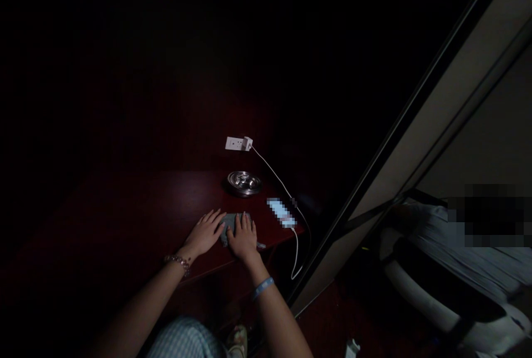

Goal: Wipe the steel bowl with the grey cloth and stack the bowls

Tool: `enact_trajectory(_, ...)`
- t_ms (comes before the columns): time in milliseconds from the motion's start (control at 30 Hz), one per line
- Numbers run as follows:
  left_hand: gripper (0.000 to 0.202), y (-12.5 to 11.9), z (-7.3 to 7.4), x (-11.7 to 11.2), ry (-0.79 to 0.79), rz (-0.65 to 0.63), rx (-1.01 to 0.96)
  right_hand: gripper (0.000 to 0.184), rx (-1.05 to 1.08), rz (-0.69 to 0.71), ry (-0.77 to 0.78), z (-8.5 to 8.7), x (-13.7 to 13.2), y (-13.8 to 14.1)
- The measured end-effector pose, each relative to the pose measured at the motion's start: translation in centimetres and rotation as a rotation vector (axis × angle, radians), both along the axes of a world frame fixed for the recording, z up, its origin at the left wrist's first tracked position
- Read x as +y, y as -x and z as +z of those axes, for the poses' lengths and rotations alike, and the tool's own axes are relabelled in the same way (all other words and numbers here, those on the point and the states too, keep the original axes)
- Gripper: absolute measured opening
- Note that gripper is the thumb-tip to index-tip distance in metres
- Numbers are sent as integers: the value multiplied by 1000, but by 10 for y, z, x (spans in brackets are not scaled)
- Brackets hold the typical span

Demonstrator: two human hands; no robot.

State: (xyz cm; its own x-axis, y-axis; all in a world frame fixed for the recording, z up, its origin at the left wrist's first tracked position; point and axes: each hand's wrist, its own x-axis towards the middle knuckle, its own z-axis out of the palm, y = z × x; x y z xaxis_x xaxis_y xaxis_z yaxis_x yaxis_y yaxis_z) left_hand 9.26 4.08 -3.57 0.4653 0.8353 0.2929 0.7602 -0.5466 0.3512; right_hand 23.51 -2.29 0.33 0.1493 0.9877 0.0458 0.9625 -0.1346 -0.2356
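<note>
The scene is very dark. Both my hands lie flat on a grey cloth (229,219) on a dark red wooden table (137,214). My left hand (206,232) rests with fingers spread on the cloth's left edge; a bead bracelet is on its wrist. My right hand (243,234) presses flat on the cloth's right part and wears a blue wristband. Neither hand grips anything.
A round metal ashtray (244,183) stands just behind the cloth. A phone (281,211) lies to the right, its white cable (272,172) running to a wall socket (238,143). A dark-framed mirror or glass panel (415,125) stands at the right, showing a person lying down.
</note>
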Motion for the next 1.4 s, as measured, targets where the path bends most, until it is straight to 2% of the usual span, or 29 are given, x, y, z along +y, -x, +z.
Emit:
enact_trajectory(233, 56, -2, 0, -1, 4, -2, 39, 68, -23, -28, 45, 6, 38, -24)
enact_trajectory(400, 53, -3, -2, 0, -21, 12, 34, 62, -65, -9, 22, 7, 56, -35)
enact_trajectory(500, 52, -3, -3, -1, -37, 15, 13, 55, -103, 18, -67, 9, 62, -38)
enact_trajectory(600, 52, -2, -2, -2, -37, 12, 8, 48, -154, 122, -183, 12, 67, -37)
enact_trajectory(700, 54, -1, 1, -5, -32, 12, 8, 53, -184, 184, -255, 17, 75, -31)
enact_trajectory(800, 53, 0, 3, -6, -28, 16, 5, 68, -187, 137, -304, 21, 85, -24)
enact_trajectory(900, 53, 0, 3, -5, -12, 16, 9, 76, -195, 112, -278, 23, 97, -24)
enact_trajectory(1033, 53, 0, 0, -4, -16, 8, 21, 71, -195, 127, -215, 24, 108, -32)
enact_trajectory(1200, 54, 1, 0, -4, -21, 13, 58, 63, -179, 71, -196, 23, 114, -40)
enact_trajectory(1400, 53, 2, 2, -5, -9, 5, 57, 65, -180, 49, -187, 23, 122, -47)
